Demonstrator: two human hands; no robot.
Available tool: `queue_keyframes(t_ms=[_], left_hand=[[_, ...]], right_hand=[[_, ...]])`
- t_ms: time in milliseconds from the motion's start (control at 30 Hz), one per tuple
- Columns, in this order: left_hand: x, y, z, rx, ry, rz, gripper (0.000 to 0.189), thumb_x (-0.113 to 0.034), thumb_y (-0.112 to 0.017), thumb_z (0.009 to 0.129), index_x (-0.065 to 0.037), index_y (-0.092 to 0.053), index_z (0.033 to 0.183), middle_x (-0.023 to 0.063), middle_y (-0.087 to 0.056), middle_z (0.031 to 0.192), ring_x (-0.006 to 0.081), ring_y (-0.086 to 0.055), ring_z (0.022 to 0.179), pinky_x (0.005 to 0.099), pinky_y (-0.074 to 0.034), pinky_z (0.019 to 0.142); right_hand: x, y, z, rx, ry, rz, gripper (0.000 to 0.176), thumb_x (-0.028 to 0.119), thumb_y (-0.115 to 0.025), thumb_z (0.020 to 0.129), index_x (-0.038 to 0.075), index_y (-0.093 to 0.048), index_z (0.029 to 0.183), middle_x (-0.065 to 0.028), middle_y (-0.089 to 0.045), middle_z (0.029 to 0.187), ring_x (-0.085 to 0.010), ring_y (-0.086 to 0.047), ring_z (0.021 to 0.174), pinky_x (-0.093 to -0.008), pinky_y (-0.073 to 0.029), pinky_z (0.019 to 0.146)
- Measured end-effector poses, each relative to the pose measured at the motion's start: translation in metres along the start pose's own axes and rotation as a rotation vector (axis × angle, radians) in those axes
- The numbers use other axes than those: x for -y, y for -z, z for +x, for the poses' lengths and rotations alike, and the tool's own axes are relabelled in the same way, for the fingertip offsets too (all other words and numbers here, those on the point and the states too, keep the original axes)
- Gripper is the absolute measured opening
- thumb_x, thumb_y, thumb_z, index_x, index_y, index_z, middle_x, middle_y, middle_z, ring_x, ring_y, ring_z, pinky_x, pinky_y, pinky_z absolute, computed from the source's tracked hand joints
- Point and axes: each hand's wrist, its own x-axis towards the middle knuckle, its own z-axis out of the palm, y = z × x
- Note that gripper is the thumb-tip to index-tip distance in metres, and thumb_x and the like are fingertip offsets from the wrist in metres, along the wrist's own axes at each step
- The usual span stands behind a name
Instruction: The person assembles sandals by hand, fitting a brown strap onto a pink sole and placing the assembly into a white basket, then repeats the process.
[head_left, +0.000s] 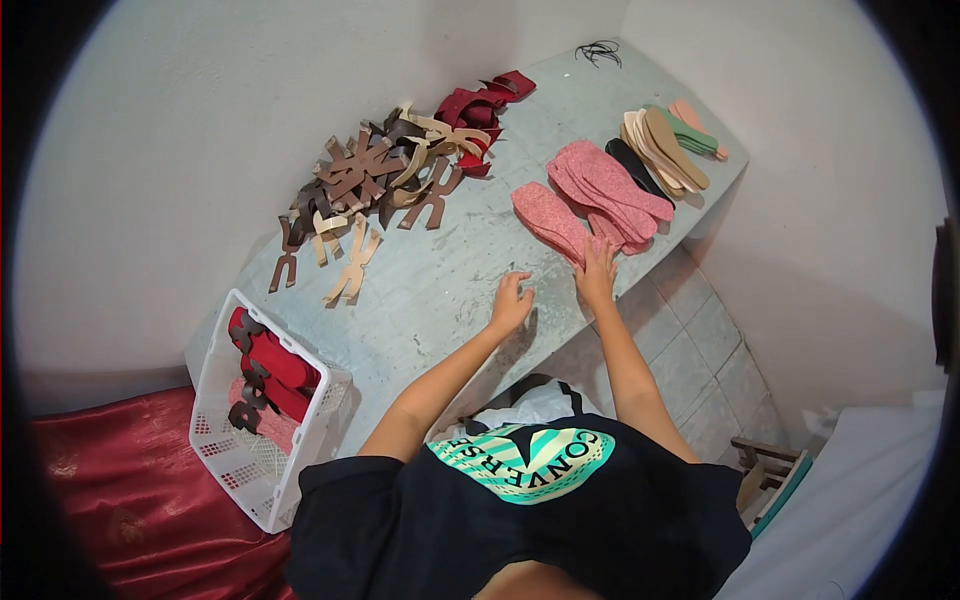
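My right hand rests at the lower end of a pink speckled sole stack, its fingers spread and touching it. A second pink stack lies just beyond, overlapping more pink soles. My left hand hovers at or just above the grey tabletop, left of my right hand, fingers loosely curled and apart, holding nothing. A black sole lies beside the pink ones. Beige and tan soles and green ones lie further right.
Brown and beige X-shaped straps and dark red pieces are heaped along the wall side of the table. A white basket at the left holds red and pink pieces with straps. Black cords lie at the far corner.
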Motion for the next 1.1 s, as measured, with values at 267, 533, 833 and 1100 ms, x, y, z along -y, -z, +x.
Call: queue_keyframes(t_ms=[267, 533, 833, 1100], left_hand=[[-0.002, -0.014, 0.014, 0.005, 0.149, -0.038, 0.029, -0.014, -0.057, 0.079, -0.004, -0.055, 0.106, 0.0161, -0.052, 0.107, 0.029, -0.051, 0.1, 0.0353, -0.043, 0.084], [-0.014, -0.015, 0.03, 0.048, 0.751, -1.026, 0.047, -0.033, -0.059, 0.083, -0.005, -0.044, 0.117, 0.0055, -0.053, 0.098, 0.02, -0.053, 0.092, 0.0302, -0.044, 0.078], [-0.036, 0.007, 0.024, -0.008, 0.445, -1.351, 0.035, -0.018, -0.051, 0.089, -0.007, -0.039, 0.12, 0.0063, -0.051, 0.11, 0.0186, -0.054, 0.101, 0.0358, -0.047, 0.087], [-0.011, 0.035, 0.014, -0.145, 0.255, -1.299, 0.051, -0.008, -0.047, 0.09, -0.011, -0.022, 0.135, 0.0103, -0.046, 0.121, 0.0228, -0.052, 0.106, 0.0367, -0.048, 0.085]], right_hand=[[-0.005, 0.038, 0.009, -0.01, 0.067, 0.014, 0.088, 0.024, -0.07, 0.068, 0.02, -0.02, 0.14, -0.0145, -0.042, 0.12, -0.0315, -0.038, 0.117, -0.0523, -0.024, 0.099], [0.018, 0.043, -0.054, -0.159, 0.013, 0.259, 0.09, 0.033, -0.075, 0.055, 0.013, -0.033, 0.132, -0.0124, -0.046, 0.105, -0.0303, -0.044, 0.101, -0.0444, -0.03, 0.088], [0.059, 0.057, -0.094, -0.149, 0.178, 0.409, 0.071, 0.031, -0.077, 0.054, 0.01, -0.045, 0.114, -0.0103, -0.045, 0.098, -0.0289, -0.042, 0.094, -0.0416, -0.03, 0.084], [0.088, 0.044, -0.094, -0.049, 0.34, 0.501, 0.072, 0.043, -0.076, 0.061, 0.007, -0.044, 0.114, -0.0115, -0.046, 0.102, -0.0286, -0.042, 0.095, -0.041, -0.032, 0.084]])
